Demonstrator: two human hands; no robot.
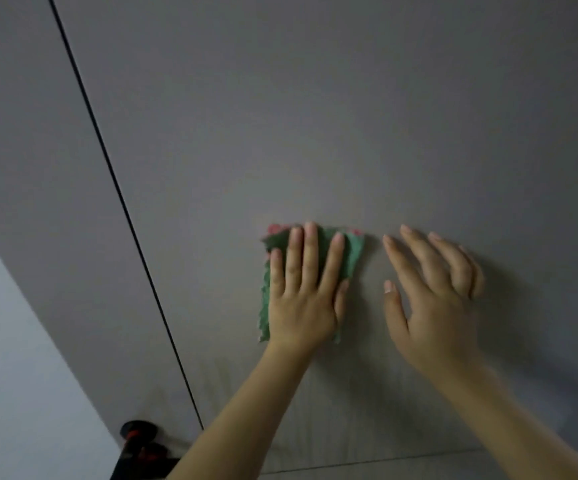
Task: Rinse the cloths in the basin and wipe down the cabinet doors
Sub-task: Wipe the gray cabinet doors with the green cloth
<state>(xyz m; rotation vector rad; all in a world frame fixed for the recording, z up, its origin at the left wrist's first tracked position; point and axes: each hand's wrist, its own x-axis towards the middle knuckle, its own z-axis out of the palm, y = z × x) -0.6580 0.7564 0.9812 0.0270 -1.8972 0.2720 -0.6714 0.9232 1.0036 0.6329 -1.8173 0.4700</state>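
— Wiping step? Basin isn't in view.
— Yes. Left hand [303,292], fingers straight, presses the folded green cloth with pink trim [353,252] flat on the grey matte cabinet door [315,133]. Right hand [433,299], just right of the cloth, is spread and holds nothing.
— Next?
— Probably sliding the cloth toward the dark door seam [114,181], keeping pressure.

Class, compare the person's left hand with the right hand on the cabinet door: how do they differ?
The left hand presses a green cloth flat against the cabinet door; the right hand has no cloth under it. The left hand's fingers lie straight and close together; the right hand's are spread and slightly bent. Both are open on the same door.
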